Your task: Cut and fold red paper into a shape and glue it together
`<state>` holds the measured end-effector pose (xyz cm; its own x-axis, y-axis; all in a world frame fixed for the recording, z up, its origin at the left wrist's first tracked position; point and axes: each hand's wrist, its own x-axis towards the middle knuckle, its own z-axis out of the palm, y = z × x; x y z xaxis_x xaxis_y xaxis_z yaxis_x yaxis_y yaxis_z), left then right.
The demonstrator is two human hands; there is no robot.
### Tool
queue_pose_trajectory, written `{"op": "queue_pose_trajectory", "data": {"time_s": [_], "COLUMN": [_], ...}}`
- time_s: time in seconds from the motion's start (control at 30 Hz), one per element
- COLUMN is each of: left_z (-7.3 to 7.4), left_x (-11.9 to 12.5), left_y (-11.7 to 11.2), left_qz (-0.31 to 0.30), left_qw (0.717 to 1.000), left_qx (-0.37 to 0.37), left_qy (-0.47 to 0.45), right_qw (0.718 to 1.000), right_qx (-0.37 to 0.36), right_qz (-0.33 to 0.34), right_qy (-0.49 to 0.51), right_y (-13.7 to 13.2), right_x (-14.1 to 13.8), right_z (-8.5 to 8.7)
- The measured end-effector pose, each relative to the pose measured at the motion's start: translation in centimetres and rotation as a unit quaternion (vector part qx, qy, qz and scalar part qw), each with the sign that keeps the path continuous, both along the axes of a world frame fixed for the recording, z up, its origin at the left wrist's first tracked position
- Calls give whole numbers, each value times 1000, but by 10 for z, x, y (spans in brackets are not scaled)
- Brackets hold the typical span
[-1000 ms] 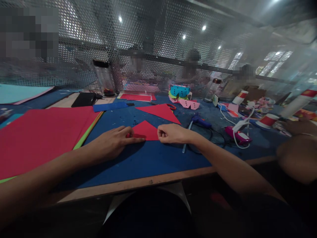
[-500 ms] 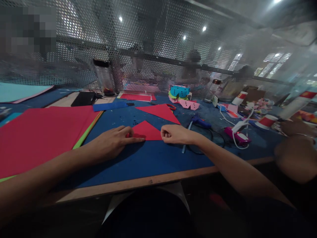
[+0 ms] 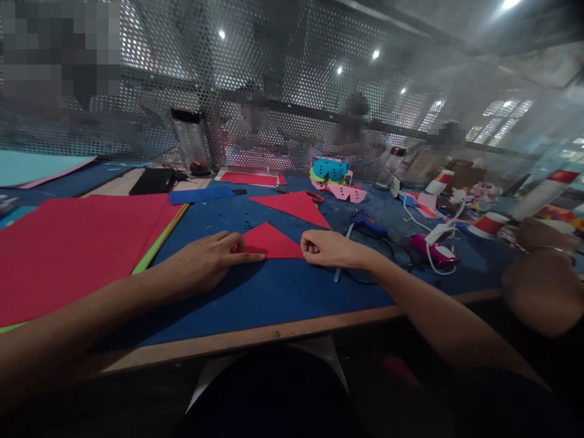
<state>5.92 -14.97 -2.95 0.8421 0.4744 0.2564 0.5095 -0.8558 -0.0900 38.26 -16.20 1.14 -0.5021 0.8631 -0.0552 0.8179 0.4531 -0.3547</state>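
Right fingers [image 3: 309, 239] slid outward along red triangle [image 3: 272, 242].

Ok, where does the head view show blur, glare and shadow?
Head view, right edge: the neighbour's arm looks blurred; head view, top right: a ceiling light glares; head view, centre: a shadow lies on the blue table beneath the left hand.

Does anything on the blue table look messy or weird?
Yes, a white cord loops untidily over the pink gadget on the right, instead of lying straight. The nearest red triangle looks undamaged where visible.
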Motion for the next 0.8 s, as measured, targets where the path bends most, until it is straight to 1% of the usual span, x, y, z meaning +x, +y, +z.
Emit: {"op": "queue_pose_trajectory", "data": {"time_s": [0.13, 0.4, 0.63, 0.73, 0.8], "left_z": [0, 2, 2, 3, 2], "left_x": [0, 1, 1, 2, 2], "left_y": [0, -1, -1, -1, -1], "left_qz": [-3, 2, -13, -10, -12], "left_qw": [1000, 1000, 1000, 1000, 1000], "left_qx": [0, -4, 6, 4, 0], "left_qy": [-3, -3, -12, -15, -16], "right_qw": [1000, 999, 997, 997, 998], "right_qx": [15, 36, 54, 56, 65], "right_qz": [-13, -25, -37, -25, -11], "right_qy": [-17, -26, -46, -40, -22], "right_y": [-3, -5, -7, -7, -6], "right_x": [1, 13, 24, 30, 29], "right_z": [0, -2, 0, 2, 6]}}
